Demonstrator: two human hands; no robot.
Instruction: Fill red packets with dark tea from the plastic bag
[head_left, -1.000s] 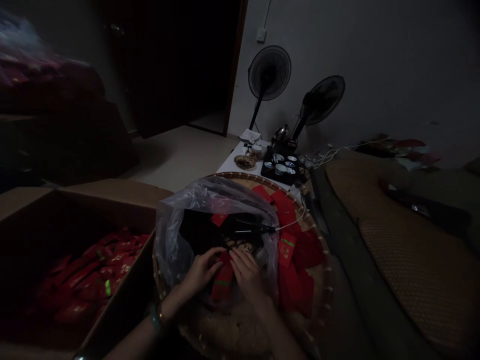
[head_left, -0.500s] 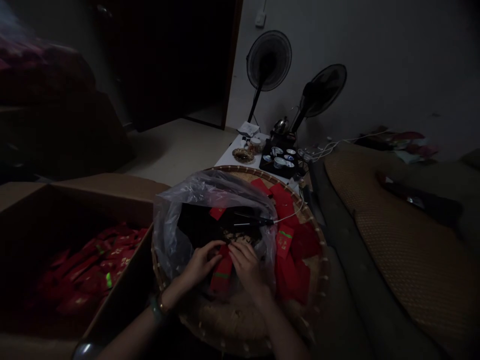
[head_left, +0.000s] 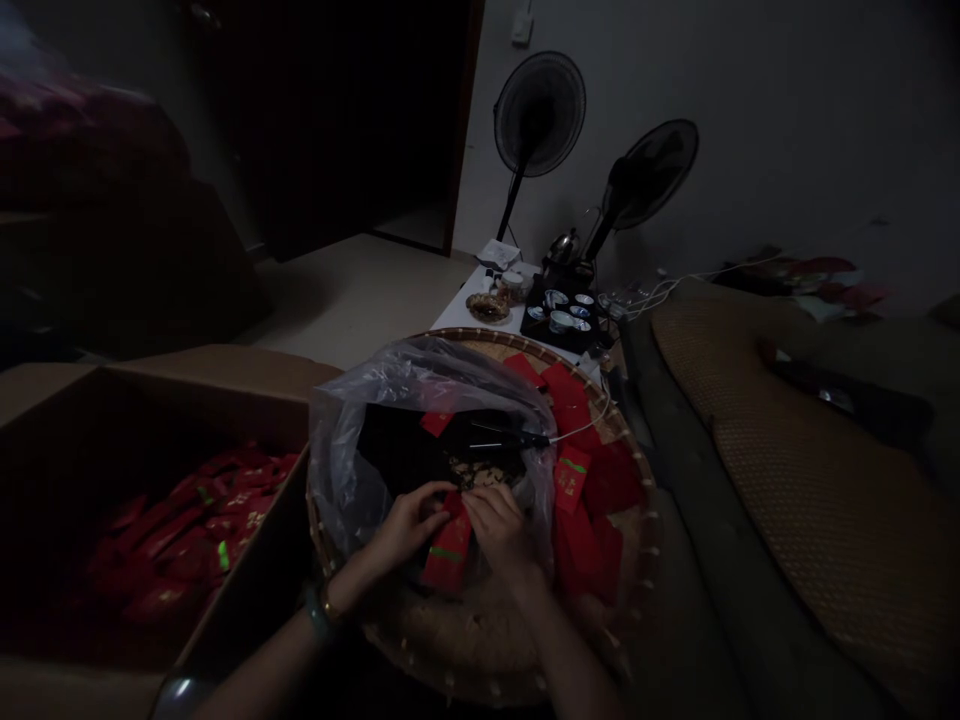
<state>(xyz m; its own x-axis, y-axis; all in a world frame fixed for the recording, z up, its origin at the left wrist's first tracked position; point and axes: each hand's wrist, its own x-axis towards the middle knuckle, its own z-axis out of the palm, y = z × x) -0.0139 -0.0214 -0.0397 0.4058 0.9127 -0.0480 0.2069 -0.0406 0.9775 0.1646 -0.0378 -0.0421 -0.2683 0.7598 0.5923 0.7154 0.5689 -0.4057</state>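
At my fingertips is a red packet with a green band point(head_left: 448, 552), its upper end between the two hands, above the near part of an open plastic bag point(head_left: 335, 425). The thumb and forefinger of my left hand point(head_left: 405, 525) are bent close together on its upper left edge, pinching it. My right hand point(head_left: 501, 530) has its fingers narrow and side by side on the upper right corner; its thumb is hidden from me, so I cannot tell whether it grips. Just beyond, inside the bag, I make out dark loose material point(head_left: 397, 450), a small red packet point(head_left: 436, 423) and a slim black tool point(head_left: 510, 443) whose white cable point(head_left: 581, 431) runs out to the right. The bag sits in a round woven tray point(head_left: 450, 640), with more red packets point(head_left: 581, 545) spread along its right side. To my left stands an open cardboard box point(head_left: 225, 372) holding a heap of red packets point(head_left: 187, 550). Past the tray I see a white table point(head_left: 459, 312) with a black tea tray point(head_left: 534, 335) and cups point(head_left: 560, 322), then two standing fans point(head_left: 540, 115); a woven mat point(head_left: 780, 470) lies on the right.
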